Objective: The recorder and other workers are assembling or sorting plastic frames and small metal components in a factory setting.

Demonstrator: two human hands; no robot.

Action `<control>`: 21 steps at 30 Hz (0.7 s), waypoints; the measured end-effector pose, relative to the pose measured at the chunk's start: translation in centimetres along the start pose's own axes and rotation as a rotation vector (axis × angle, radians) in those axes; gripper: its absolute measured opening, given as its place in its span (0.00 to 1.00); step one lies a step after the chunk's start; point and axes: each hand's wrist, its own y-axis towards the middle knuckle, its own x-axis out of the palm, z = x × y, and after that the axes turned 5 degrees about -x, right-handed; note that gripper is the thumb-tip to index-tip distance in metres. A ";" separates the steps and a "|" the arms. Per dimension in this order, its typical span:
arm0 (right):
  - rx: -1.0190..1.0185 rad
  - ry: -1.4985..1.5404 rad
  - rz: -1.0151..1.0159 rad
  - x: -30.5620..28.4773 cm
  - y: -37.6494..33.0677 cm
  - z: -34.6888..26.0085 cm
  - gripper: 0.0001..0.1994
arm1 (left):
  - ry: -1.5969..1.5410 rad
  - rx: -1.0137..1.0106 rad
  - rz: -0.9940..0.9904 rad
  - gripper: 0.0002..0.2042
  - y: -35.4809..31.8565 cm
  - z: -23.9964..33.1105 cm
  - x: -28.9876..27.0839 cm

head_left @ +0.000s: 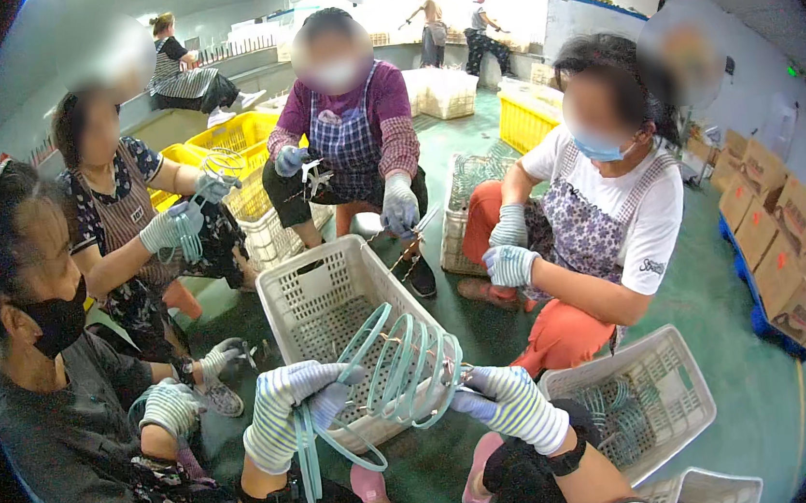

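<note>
Nearest the camera, the person's two hands in striped knit gloves work a cluster of pale green plastic loops (397, 373) strung on a thin rod. The left hand (287, 410) is clenched around a bunch of loose pale green strips (311, 449) that hang down past the wrist, and its fingertips touch the left end of the loop cluster. The right hand (510, 406) is closed on the right end of the rod, holding the cluster up just in front of and above a white slatted crate (315, 299) that stands on the green floor (717, 289). More loops of the same colour lie in a second white crate (664, 391) at the lower right, beside the right forearm.

Four other people in gloves sit or crouch around the crate. The one at the left in a dark mask holds small pieces low near the floor; the one behind holds a pale green loop bundle (189, 228); the one at the back in a checked apron grips a small tool; the one at the right in a white shirt rests gloved hands at the knees. Yellow crates (237, 137) stand behind them, and brown cardboard boxes (786, 244) are stacked along the right wall.
</note>
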 end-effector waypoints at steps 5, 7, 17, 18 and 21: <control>0.061 -0.082 0.016 -0.9 0.3 -0.9 0.13 | 0.180 0.070 -0.048 0.08 0.2 0.7 0.2; -0.046 -0.091 0.049 -0.8 0.3 -0.3 0.14 | 0.171 0.105 -0.025 0.10 0.4 0.7 0.4; 0.106 0.127 0.017 -0.9 0.6 -2.3 0.12 | 0.304 0.239 -0.033 0.13 0.6 0.0 -0.5; 0.074 0.158 0.067 -0.7 0.5 -2.2 0.11 | 0.277 0.249 -0.033 0.14 0.7 0.0 -0.5; 0.094 0.180 0.024 -1.1 0.5 -3.0 0.11 | 0.286 0.223 -0.036 0.16 0.5 0.4 -1.1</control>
